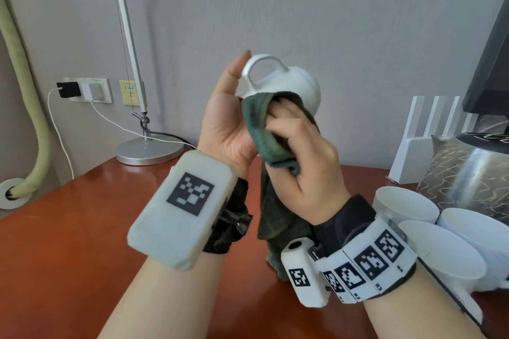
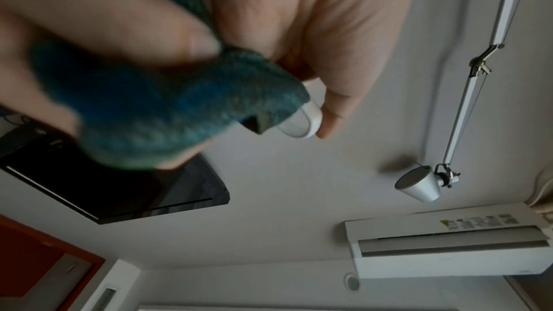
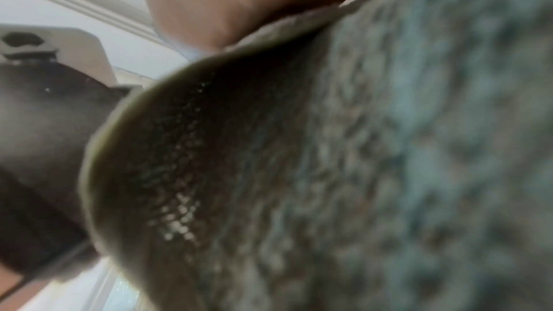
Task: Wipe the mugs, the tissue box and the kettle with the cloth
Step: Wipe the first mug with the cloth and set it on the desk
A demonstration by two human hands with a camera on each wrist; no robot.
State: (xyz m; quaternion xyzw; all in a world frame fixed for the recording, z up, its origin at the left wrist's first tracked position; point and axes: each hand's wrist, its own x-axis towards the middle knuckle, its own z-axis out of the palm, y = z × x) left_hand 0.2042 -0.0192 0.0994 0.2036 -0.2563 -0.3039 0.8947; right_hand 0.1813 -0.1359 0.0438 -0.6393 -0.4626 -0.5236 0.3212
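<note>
Here: right hand (image 1: 300,162), fingers curled round a bunched green cloth (image 1: 264,132), pressing it into a white mug (image 1: 281,78); cloth tail hangs below the wrist. Left hand (image 1: 228,118), palm up, wrist raised above the table (image 1: 82,228), fingers closed about the tipped mug, thumb up beside its handle. Beyond the right wrist: three more white mugs (image 1: 405,206), then the patterned kettle (image 1: 468,170). Beyond the left fingers: lamp base (image 1: 148,150).

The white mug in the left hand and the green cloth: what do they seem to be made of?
White mug: probably glazed ceramic, smooth and glossy with soft highlights. Green cloth: soft woven or terry fabric, perhaps microfibre; matte and nubby, it folds and hangs limp.
</note>
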